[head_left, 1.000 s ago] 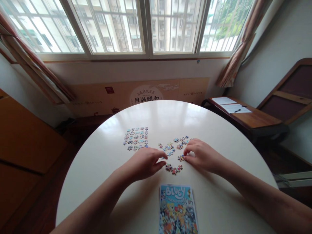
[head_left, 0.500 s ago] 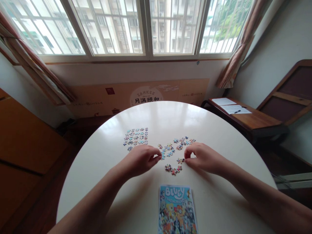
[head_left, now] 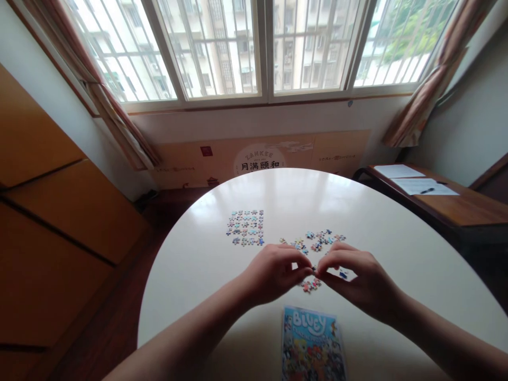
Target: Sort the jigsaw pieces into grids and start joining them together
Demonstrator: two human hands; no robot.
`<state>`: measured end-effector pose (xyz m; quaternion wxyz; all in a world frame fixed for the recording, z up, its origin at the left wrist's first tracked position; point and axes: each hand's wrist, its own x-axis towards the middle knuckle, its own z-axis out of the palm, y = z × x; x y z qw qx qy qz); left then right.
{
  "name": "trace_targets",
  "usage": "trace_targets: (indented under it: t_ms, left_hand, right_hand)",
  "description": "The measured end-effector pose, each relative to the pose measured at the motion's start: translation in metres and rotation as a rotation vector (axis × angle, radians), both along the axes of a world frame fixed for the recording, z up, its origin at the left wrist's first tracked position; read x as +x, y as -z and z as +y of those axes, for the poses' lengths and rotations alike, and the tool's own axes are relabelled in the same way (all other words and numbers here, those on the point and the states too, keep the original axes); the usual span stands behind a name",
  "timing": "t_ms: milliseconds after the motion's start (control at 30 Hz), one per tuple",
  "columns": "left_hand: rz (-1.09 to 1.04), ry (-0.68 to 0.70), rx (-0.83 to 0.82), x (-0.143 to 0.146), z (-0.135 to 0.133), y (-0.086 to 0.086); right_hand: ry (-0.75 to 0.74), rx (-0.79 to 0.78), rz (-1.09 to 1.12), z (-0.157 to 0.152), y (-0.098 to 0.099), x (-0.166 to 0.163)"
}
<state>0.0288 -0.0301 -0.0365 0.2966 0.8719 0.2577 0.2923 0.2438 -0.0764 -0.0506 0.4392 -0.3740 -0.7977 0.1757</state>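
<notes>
Both hands are working fingertip to fingertip just beyond the picture sheet [head_left: 313, 344], which is lying on the near part of the white table [head_left: 190, 275]. Left hand [head_left: 275, 270] and right hand [head_left: 359, 270] are each pinching with thumb and forefinger, and a small dark puzzle piece [head_left: 314, 269] is showing where the tips are meeting; whether they are gripping one piece or two, the view is not revealing. Reddish pieces [head_left: 310, 286] are lying between this pinch and the sheet. Beyond the sheet and to its right, a blue piece [head_left: 343, 274] is showing through the gap between the right thumb and fingers. Mixed loose pieces [head_left: 317, 246] are spreading farther beyond the sheet, and spaced rows of pieces [head_left: 244, 232] are lying beyond it to the left.

Sound technique, as judged here, is depending on a light hold by the outer edges, with the tips keeping clear of tabs and sockets. Level alignment is probably serving better than twisting, since forced tabs are liable to be bending. Low-held wrists would be risking disturbance of the reddish pieces nearest the sheet.
</notes>
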Motion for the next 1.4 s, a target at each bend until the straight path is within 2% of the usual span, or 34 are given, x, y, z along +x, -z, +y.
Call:
trace_targets:
  t_ms: [100, 167, 233, 333, 400, 467, 600, 700, 800, 1033, 1400]
  left_hand:
    - [0.024, -0.006, -0.029, -0.006, 0.006, -0.007]
    - [0.109, -0.06, -0.045, -0.024, 0.017, -0.018]
    - [0.278, -0.157, -0.11, -0.053, 0.032, -0.029]
    - [0.581, -0.421, -0.257, -0.104, 0.057, -0.04]
    - [0.741, -0.52, -0.342, -0.13, 0.071, -0.04]
    - [0.79, -0.554, -0.39, -0.143, 0.08, -0.034]
    - [0.718, -0.483, -0.44, -0.143, 0.088, -0.02]
    - [0.675, -0.528, -0.381, -0.142, 0.091, -0.015]
    - [0.676, -0.584, -0.35, -0.144, 0.091, -0.016]
    - [0.764, -0.535, -0.464, -0.139, 0.085, -0.021]
    - [0.724, -0.575, -0.414, -0.14, 0.092, -0.014]
  right_hand:
    - [-0.011, 0.041, -0.018, 0.001, -0.001, 0.001]
    - [-0.007, 0.076, -0.024, 0.003, -0.001, 0.006]
    - [0.011, 0.093, -0.016, 0.006, 0.0, 0.011]
    - [0.038, 0.086, 0.0, 0.011, 0.003, 0.018]
    - [0.046, 0.077, -0.001, 0.013, 0.005, 0.02]
    - [0.038, 0.074, -0.01, 0.014, 0.006, 0.021]
    - [0.02, 0.081, -0.022, 0.013, 0.006, 0.019]
    - [0.022, 0.081, -0.025, 0.013, 0.006, 0.019]
    - [0.023, 0.08, -0.031, 0.013, 0.007, 0.02]
    - [0.007, 0.062, -0.065, 0.013, 0.007, 0.02]
    - [0.009, 0.044, -0.103, 0.014, 0.006, 0.018]
